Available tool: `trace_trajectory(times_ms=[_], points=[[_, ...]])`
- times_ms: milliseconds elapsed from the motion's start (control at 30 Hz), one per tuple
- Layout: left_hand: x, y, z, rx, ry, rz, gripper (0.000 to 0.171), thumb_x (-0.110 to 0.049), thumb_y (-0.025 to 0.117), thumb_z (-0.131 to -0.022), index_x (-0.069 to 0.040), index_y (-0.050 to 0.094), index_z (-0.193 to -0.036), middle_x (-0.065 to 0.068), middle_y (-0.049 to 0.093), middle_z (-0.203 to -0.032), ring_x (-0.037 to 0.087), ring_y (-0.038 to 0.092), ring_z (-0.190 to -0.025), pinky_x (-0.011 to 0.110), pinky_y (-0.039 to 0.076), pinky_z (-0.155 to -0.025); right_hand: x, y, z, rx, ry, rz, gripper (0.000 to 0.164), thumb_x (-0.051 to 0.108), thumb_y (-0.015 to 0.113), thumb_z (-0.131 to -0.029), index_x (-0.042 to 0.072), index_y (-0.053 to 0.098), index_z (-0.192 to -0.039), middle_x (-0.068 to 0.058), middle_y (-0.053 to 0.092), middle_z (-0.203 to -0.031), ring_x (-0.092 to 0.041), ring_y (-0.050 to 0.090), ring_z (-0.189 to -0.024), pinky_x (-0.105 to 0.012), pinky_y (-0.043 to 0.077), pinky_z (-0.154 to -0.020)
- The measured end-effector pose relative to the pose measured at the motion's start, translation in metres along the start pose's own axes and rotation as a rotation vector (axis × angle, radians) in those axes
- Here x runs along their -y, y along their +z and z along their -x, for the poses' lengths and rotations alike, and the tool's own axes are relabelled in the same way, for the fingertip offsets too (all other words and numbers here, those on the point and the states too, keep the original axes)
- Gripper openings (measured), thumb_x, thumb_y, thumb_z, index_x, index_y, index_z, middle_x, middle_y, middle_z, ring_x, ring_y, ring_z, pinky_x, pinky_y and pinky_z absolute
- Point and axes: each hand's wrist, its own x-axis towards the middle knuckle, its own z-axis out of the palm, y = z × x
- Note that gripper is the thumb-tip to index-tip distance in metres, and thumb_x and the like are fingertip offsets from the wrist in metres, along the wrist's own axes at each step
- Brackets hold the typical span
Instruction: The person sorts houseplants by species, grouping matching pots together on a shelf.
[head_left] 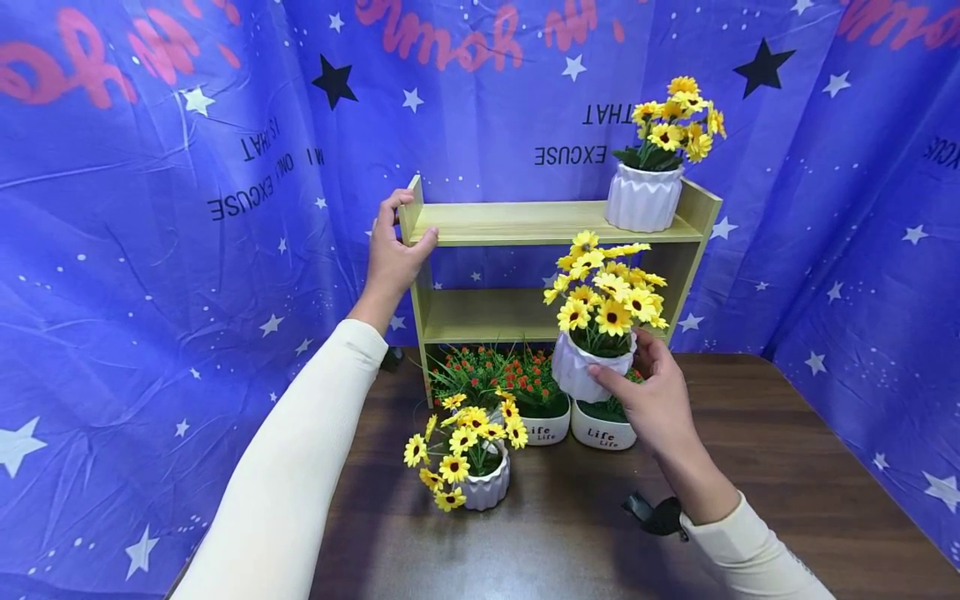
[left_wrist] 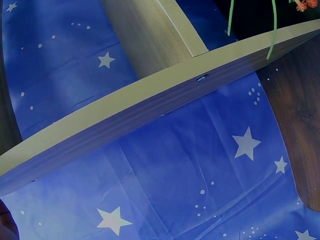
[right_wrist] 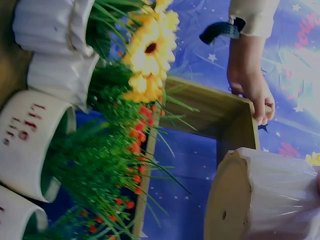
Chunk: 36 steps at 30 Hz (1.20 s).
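My left hand [head_left: 395, 260] grips the top of the left side panel of a small wooden shelf [head_left: 510, 223], thumb on the inner side. In the left wrist view the panel [left_wrist: 135, 100] runs across the picture, with just a bit of the hand at the lower left edge. My right hand [head_left: 660, 404] holds a white fluted flowerpot [head_left: 577, 367] with yellow daisy-like flowers, thumb on the pot's front. It hangs in the air before the shelf's right half. In the right wrist view the pot's underside [right_wrist: 227, 200] shows a small hole.
A matching flowerpot [head_left: 645, 198] stands on the top board at the right. Another yellow-flowered pot [head_left: 486, 483] sits on the dark wooden table [head_left: 570, 533]. Under the shelf are white "Life" pots [head_left: 603, 435] with red-dotted greenery. A blue starred curtain [head_left: 480, 125] hangs behind.
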Motion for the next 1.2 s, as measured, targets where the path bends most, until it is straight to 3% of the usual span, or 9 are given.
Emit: trace_trajectory(times_ms=[467,833,1200], points=[[-0.005,-0.002,-0.005,-0.003,-0.017,-0.013,0.053,-0.009,0.076,-0.081,-0.008,0.053,-0.128,-0.001,0.052,-0.141,0.023,0.050,-0.114,0.036,0.043,-0.089,0.049,-0.010,-0.051,-0.058,-0.120,-0.057,0.076,0.019,0.078,-0.086,0.003,0.035,-0.147,-0.013,0.051,-0.141,-0.022,0.051,-0.123,-0.026,0.049,-0.088],[-0.002,-0.001,0.000,0.009,-0.018,-0.026,0.055,-0.011,0.076,-0.082,-0.006,0.051,-0.130,0.001,0.051,-0.142,0.025,0.050,-0.116,0.038,0.044,-0.089,0.084,-0.015,-0.084,-0.124,-0.220,-0.275,0.067,0.004,0.078,-0.082,0.000,0.042,-0.139,-0.017,0.053,-0.136,-0.027,0.054,-0.119,-0.027,0.048,-0.088],[-0.001,-0.001,0.001,0.005,-0.011,-0.024,0.055,-0.008,0.077,-0.080,-0.004,0.051,-0.129,0.003,0.052,-0.140,0.026,0.050,-0.113,0.037,0.043,-0.087,0.090,-0.005,-0.112,-0.124,-0.170,-0.230,0.067,0.010,0.080,-0.083,0.002,0.043,-0.138,-0.013,0.053,-0.135,-0.023,0.054,-0.117,-0.031,0.047,-0.092]])
